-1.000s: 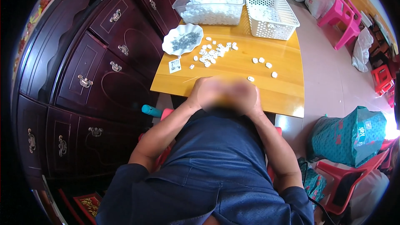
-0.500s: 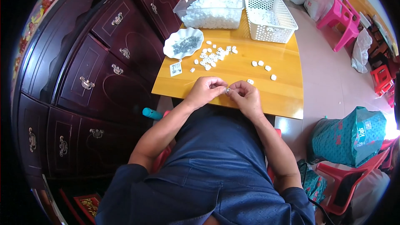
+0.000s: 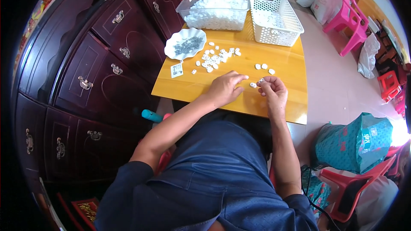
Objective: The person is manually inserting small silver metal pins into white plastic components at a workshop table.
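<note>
My right hand [image 3: 275, 93] pinches a small white plastic piece with dark spots [image 3: 261, 81] between thumb and fingers, just above the table's right part. Close to it lies another white piece [image 3: 253, 85]. My left hand [image 3: 226, 89] is over the table's near edge, thumb and forefinger apart, pointing toward the right hand with nothing seen in it. Three more white pieces [image 3: 264, 66] lie beyond my right hand. A loose cluster of similar pieces [image 3: 214, 60] is spread beyond my left hand. Left of the cluster, a white scalloped dish [image 3: 170, 51] holds small greyish parts.
At the table's [image 3: 188, 86] far side stand a clear bin [image 3: 183, 12] full of white pieces and a white perforated basket [image 3: 295, 38]. A square card [image 3: 177, 70] lies below the dish. Dark cabinets [image 3: 102, 68] flank the left; a teal bag [image 3: 342, 145] stands right.
My hands, earlier together at a small piece, have parted. The right has moved right with the white piece; the left has let go and its fingers have spread.
</note>
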`<state>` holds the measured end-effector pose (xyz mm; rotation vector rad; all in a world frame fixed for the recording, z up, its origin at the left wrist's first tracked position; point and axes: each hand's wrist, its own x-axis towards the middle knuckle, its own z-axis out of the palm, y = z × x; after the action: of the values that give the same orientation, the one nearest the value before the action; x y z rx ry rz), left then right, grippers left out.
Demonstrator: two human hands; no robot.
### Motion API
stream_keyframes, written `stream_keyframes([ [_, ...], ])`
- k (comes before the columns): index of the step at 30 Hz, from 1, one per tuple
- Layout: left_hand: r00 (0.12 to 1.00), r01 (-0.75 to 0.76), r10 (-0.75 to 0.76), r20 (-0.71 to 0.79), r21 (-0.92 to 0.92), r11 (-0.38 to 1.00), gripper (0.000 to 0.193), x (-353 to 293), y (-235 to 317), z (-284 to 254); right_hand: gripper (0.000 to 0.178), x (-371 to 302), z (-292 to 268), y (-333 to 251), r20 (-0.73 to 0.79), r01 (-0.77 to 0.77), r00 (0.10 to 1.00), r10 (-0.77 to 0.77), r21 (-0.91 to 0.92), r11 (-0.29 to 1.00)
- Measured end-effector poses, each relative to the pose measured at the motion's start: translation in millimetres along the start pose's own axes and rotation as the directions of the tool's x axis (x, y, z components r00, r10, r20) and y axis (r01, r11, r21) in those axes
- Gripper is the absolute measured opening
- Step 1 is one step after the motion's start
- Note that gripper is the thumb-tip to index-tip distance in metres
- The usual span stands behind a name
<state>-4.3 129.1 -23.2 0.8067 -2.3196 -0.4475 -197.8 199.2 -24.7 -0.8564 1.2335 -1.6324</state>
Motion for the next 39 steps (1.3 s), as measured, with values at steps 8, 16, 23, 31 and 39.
stream_keyframes([
  [8,0.974,0.165,-0.207,-0.089,-0.345,0.924,0.014,25.8,22.5,1.6,0.011,2.7,-0.7,11.7,0.040,0.053,0.998,-0.050,-0.064,0.997],
  [16,0.948,0.311,-0.303,0.093,-0.468,0.827,0.012,22.7,17.3,-0.9,0.010,-2.7,7.9,18.6,0.086,0.109,0.992,-0.096,-0.166,0.980],
  [23,0.941,0.336,-0.321,0.110,-0.442,0.832,0.013,20.5,15.4,0.9,0.011,-4.7,8.2,13.8,0.104,0.040,0.994,-0.030,-0.104,0.994],
  [31,0.950,0.312,-0.297,0.099,-0.380,0.871,0.014,19.7,15.3,1.4,0.010,-5.2,8.4,13.9,0.127,0.028,0.992,-0.014,-0.110,0.994],
  [39,0.933,0.359,-0.324,0.154,-0.392,0.847,0.013,23.7,15.3,-1.1,0.010,-3.4,6.1,10.8,0.093,0.027,0.995,-0.020,-0.073,0.997],
])
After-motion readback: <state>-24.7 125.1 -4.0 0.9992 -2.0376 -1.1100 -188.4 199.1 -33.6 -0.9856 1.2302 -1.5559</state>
